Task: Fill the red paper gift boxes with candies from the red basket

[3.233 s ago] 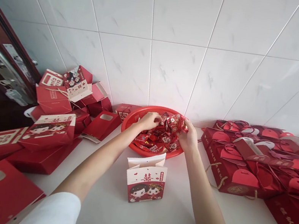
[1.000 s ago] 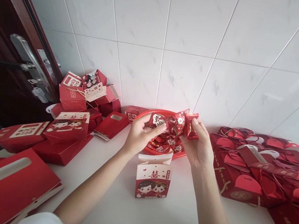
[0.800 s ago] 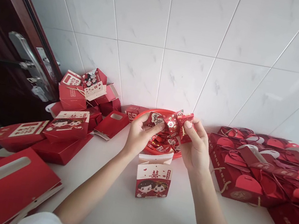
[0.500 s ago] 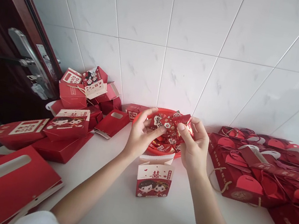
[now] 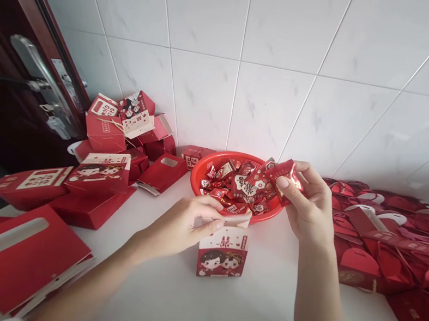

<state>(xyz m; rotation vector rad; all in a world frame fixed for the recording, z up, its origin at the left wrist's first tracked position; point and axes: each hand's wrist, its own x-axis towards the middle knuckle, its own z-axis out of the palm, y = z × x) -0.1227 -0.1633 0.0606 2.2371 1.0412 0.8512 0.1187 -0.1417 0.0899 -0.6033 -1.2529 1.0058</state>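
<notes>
A small red and white paper candy box (image 5: pixel 221 258), printed with two cartoon figures, stands upright on the white table. At its top left edge is my left hand (image 5: pixel 187 222), the thumb by the front panel and the fingers behind, closed on the box's upper edge. Over the right side of a red plastic basket (image 5: pixel 196 179), my right hand (image 5: pixel 310 202) pinches shiny red wrapped candies (image 5: pixel 286 177). A larger flowered red wrapper (image 5: pixel 252 185) sticks out to the left of them. Wrapped candies (image 5: pixel 225 170) lie in the basket.
Red paper boxes (image 5: pixel 100 173) are piled on the left, with a large red box with a slot handle (image 5: pixel 19 253) nearer me. Rows of red gift boxes (image 5: pixel 377 250) fill the right side. Behind stands a tiled wall (image 5: pixel 265 108); a door handle (image 5: pixel 41 80) is at far left.
My left hand has left the candies and come down to the top of the candy box. My right hand has moved right and slightly up, keeping the wrapped candies.
</notes>
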